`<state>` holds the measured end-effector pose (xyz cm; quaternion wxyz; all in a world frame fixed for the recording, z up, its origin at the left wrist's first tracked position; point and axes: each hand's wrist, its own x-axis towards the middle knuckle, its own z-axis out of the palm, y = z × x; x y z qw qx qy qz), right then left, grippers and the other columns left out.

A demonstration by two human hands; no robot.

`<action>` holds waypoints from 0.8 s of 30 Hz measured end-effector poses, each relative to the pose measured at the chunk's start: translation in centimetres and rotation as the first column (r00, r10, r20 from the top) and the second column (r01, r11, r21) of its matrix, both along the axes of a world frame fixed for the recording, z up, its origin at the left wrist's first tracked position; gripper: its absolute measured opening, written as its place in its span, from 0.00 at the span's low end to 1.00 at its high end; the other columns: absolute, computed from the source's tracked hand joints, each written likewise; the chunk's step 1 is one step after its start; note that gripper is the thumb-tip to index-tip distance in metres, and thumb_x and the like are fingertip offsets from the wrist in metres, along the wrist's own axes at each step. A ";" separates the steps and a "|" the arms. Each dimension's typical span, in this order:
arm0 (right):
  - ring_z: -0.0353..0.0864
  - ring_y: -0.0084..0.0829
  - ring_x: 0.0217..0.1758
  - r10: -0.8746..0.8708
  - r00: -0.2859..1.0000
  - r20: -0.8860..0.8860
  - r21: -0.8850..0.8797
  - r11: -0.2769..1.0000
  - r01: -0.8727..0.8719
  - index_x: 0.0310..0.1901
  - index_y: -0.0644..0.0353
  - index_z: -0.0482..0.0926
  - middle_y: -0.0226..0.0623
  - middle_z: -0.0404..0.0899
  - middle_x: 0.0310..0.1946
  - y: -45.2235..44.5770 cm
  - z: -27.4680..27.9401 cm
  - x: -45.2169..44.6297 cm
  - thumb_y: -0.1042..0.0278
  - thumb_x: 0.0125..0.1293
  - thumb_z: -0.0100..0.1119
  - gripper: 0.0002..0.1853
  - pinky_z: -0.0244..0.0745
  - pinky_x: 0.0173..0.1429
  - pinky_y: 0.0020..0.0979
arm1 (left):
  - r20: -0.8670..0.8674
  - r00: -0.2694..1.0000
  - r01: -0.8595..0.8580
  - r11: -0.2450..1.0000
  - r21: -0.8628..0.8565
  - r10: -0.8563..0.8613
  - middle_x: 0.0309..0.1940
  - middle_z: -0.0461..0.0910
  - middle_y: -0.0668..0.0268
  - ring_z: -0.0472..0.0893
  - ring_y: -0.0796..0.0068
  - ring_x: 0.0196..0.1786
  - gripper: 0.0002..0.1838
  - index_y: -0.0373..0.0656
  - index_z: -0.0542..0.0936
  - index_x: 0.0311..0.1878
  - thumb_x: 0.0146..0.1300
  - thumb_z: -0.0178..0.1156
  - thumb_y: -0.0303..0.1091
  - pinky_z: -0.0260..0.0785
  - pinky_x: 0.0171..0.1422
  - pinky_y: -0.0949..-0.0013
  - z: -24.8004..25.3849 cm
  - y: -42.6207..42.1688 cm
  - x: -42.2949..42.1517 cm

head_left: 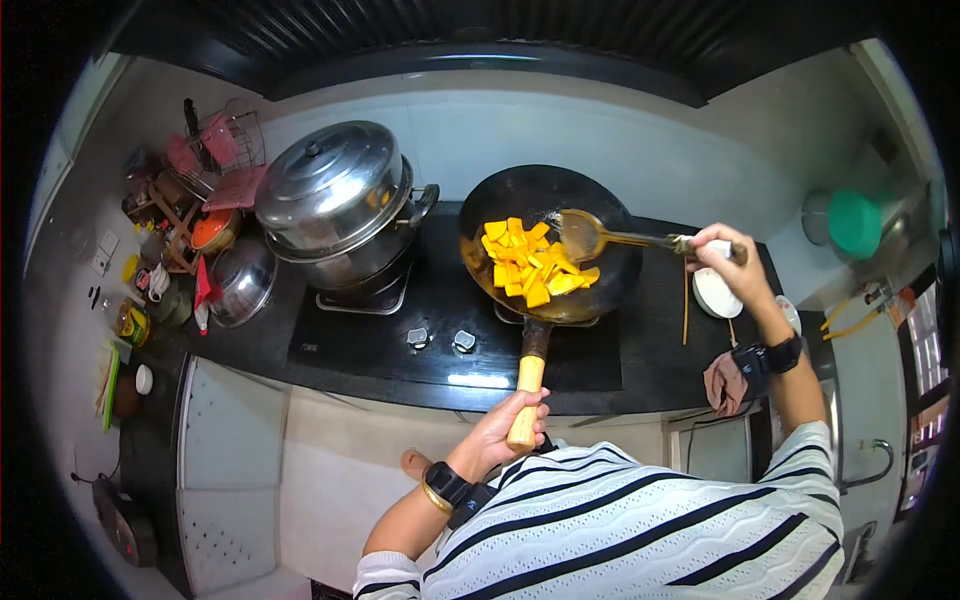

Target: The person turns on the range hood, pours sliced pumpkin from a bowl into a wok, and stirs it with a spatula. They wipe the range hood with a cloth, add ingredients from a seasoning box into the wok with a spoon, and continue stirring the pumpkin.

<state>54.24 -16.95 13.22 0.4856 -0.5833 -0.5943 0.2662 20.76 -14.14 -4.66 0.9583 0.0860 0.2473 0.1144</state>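
Observation:
A dark wok (520, 190) sits on the right burner, its wooden handle pointing toward me. My left hand (500, 425) is closed around that handle (529, 385). Orange-yellow chunks that look like cut pumpkin (525, 262) lie heaped in the middle of the wok. My right hand (728, 262) grips the far end of a long-handled metal spatula (630, 238). The spatula's blade (578, 235) is inside the wok, at the right upper edge of the chunks. Whether the blade touches them I cannot tell.
A large lidded steel steamer pot (335, 200) stands on the left burner. Left of it are a metal bowl (245, 283) and bottles. To the right lie a white bowl (716, 293), a chopstick (686, 305) and a brown cloth (725, 383). A range hood (480, 60) hangs above.

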 end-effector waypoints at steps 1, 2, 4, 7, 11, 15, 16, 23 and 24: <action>0.78 0.22 0.35 -0.055 0.998 0.016 -0.054 0.997 0.056 0.35 0.64 0.75 0.34 0.77 0.31 0.1 0.8 1.1 0.68 0.61 0.56 0.08 0.78 0.37 0.25 | -0.002 1.000 0.002 1.000 -0.003 -0.002 0.25 0.69 0.68 0.70 0.76 0.22 0.16 0.45 0.67 0.47 0.57 0.57 0.34 0.68 0.26 0.71 0.0 0.0 0.0; 0.78 0.22 0.34 -0.109 0.993 0.034 -0.108 0.988 0.112 0.35 0.64 0.75 0.34 0.77 0.30 0.2 1.5 2.0 0.65 0.61 0.56 0.10 0.78 0.35 0.24 | -0.004 1.000 0.002 1.000 -0.006 -0.002 0.25 0.69 0.68 0.70 0.76 0.22 0.16 0.45 0.67 0.47 0.57 0.57 0.34 0.68 0.26 0.71 0.0 0.0 0.0; 0.79 0.24 0.29 -0.196 0.976 0.094 -0.194 0.958 0.211 0.33 0.64 0.75 0.35 0.77 0.28 0.8 3.1 2.3 0.54 0.61 0.56 0.17 0.78 0.31 0.23 | -0.004 1.000 0.008 1.000 -0.009 -0.008 0.25 0.69 0.68 0.70 0.76 0.22 0.16 0.45 0.67 0.47 0.58 0.57 0.34 0.68 0.26 0.70 -0.1 0.1 0.0; 0.81 0.30 0.22 -0.235 0.972 -0.016 -0.328 0.919 0.217 0.32 0.63 0.73 0.42 0.78 0.26 2.3 1.9 3.6 0.45 0.61 0.52 0.23 0.78 0.26 0.25 | 0.003 1.000 0.002 1.000 -0.023 -0.002 0.25 0.69 0.68 0.70 0.76 0.22 0.16 0.45 0.67 0.47 0.57 0.57 0.33 0.68 0.26 0.70 0.0 0.0 -0.1; 0.83 0.37 0.24 -0.333 0.859 -0.388 -0.360 0.913 0.191 0.37 0.60 0.69 0.50 0.79 0.28 4.5 -4.6 0.6 0.41 0.61 0.50 0.24 0.78 0.26 0.28 | -0.006 1.000 -0.006 1.000 -0.028 0.006 0.25 0.69 0.68 0.70 0.77 0.22 0.16 0.45 0.67 0.47 0.57 0.57 0.33 0.68 0.26 0.70 0.3 -0.1 -0.1; 0.83 0.38 0.26 -0.313 0.754 -0.577 -0.251 0.947 0.200 0.36 0.59 0.68 0.50 0.79 0.30 5.6 -8.4 -1.7 0.43 0.63 0.49 0.22 0.79 0.27 0.29 | -0.013 1.000 0.004 1.000 -0.017 -0.004 0.25 0.69 0.68 0.70 0.77 0.23 0.16 0.46 0.66 0.47 0.57 0.57 0.33 0.67 0.27 0.71 0.4 0.0 -0.2; 0.83 0.38 0.27 -0.320 0.751 -0.577 -0.212 0.947 0.240 0.36 0.59 0.68 0.50 0.79 0.30 5.7 -8.3 -1.7 0.44 0.63 0.48 0.22 0.79 0.27 0.28 | -0.014 1.000 0.010 1.000 -0.015 -0.010 0.26 0.69 0.68 0.70 0.77 0.23 0.16 0.46 0.66 0.47 0.57 0.57 0.33 0.67 0.27 0.71 0.4 0.0 -0.2; 0.82 0.31 0.26 -0.379 0.886 -0.268 -0.112 0.925 0.362 0.34 0.60 0.72 0.44 0.79 0.28 3.0 -3.1 2.8 0.49 0.63 0.52 0.19 0.78 0.27 0.25 | 0.000 1.000 0.001 1.000 -0.013 -0.001 0.25 0.69 0.67 0.70 0.76 0.22 0.15 0.46 0.66 0.47 0.58 0.57 0.33 0.67 0.27 0.70 0.5 -0.1 -0.1; 0.82 0.30 0.24 -0.379 0.901 -0.213 -0.080 0.925 0.371 0.34 0.61 0.73 0.41 0.78 0.27 2.6 -2.2 3.7 0.50 0.62 0.53 0.19 0.78 0.27 0.24 | 0.002 1.000 0.005 1.000 -0.013 -0.005 0.25 0.69 0.67 0.70 0.76 0.22 0.15 0.46 0.66 0.47 0.58 0.57 0.33 0.67 0.27 0.70 0.5 0.0 -0.1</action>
